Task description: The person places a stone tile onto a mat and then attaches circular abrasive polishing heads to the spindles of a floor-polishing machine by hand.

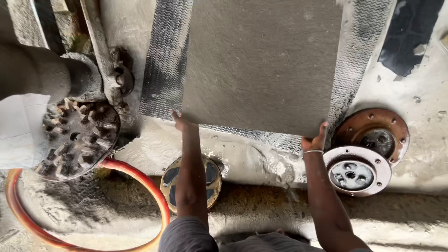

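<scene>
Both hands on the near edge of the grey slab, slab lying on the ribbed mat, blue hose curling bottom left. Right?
Not quite: the hose is red-orange, not blue, as the head view shows. The rest holds: the left hand and right hand grip the near edge of the grey slab, which lies on the ribbed mat.

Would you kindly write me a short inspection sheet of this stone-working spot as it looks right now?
Surface: wet bench coated in grey slurry, with a ribbed mat on it.
Job's things: grey stone slab lying on the mat.
Clutter: two round metal discs, one rusty, one pale; a yellow-rimmed disc below the bench edge.
Hands: left hand and right hand each grip a near corner of the slab.
Cables: red hose looping on the floor.
Surroundings: studded grinding head at left.
</scene>
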